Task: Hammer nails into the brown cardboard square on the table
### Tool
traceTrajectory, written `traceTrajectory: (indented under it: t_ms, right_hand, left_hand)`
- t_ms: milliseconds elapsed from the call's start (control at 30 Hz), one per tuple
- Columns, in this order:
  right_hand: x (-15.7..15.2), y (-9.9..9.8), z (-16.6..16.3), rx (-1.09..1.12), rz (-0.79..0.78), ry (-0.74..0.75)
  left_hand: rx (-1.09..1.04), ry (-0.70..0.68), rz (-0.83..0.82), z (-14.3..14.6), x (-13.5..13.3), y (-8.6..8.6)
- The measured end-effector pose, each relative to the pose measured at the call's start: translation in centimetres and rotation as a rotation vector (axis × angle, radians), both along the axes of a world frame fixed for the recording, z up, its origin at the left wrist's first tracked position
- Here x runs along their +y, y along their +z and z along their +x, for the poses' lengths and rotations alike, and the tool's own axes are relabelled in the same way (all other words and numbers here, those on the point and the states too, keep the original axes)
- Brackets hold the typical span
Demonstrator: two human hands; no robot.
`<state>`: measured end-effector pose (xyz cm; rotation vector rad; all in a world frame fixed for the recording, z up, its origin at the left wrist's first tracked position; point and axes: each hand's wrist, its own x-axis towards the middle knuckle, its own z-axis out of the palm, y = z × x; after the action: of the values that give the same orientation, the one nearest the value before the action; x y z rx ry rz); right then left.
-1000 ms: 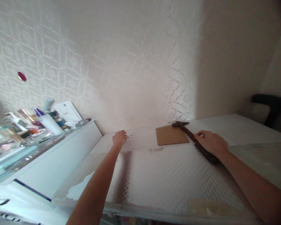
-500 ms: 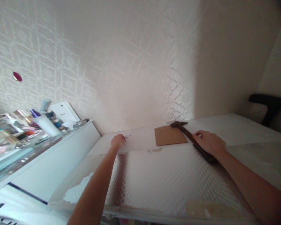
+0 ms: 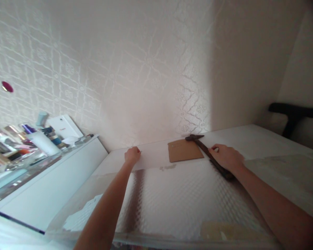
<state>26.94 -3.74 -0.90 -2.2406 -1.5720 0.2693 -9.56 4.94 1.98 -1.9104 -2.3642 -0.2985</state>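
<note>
On the left, my left hand [image 3: 132, 155] is over the white tabletop near the wall, its fingers pinched. A tiny, thin, nail-like piece [image 3: 141, 151] pokes out at its fingertips, too small to identify surely. My right hand [image 3: 226, 158] is curled at the handle of a dark hammer [image 3: 205, 150]; its lower fingers are partly hidden. The hammer lies slantwise, its head toward the wall beside the far right corner of a brown cardboard piece [image 3: 185, 152]. Small marks or bits, hard to make out, show near the cardboard's upper left edge.
A clear textured cover [image 3: 177, 194] lies over the nearer part of the table. To the left stands a white cabinet [image 3: 67, 177], topped with bottles, cosmetics and a white box [image 3: 65, 126]. A patterned wall rises behind; a black T-shaped object [image 3: 293, 113] stands at the right.
The small dark bits seen beside my left hand no longer show, and a thin piece now sticks out at its fingertips. My right hand stays at the hammer; the view has shifted slightly right.
</note>
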Motion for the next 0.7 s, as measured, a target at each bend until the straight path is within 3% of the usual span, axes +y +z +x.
traceTrajectory:
  t_ms: [267, 500, 700]
  right_hand:
    - [-0.1, 0.3, -0.2, 0.004, -0.001, 0.003]
    - [-0.2, 0.2, -0.2, -0.010, 0.018, 0.000]
    - [-0.2, 0.3, -0.4, -0.012, 0.023, -0.012]
  left_hand:
    - [-0.316, -0.153, 0.126, 6.1, 1.4, -0.4]
    - [-0.587, -0.283, 0.218, 13.2, 2.2, -2.4]
    - [-0.697, -0.304, 0.276, 14.9, 2.5, -3.5]
